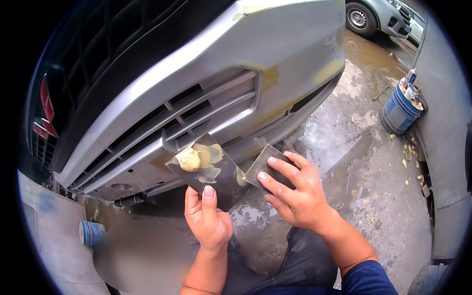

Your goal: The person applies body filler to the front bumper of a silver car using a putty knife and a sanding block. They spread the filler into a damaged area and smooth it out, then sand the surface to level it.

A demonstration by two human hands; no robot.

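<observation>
Two hands, two metal plates, low in front of a silver bumper [206,59].

The left hand [206,216] grips a dark mixing plate [209,167] bearing yellowish putty [194,158]; just right, the right hand [295,196] pinches a small spreader blade [263,164] whose edge touches the plate.
</observation>
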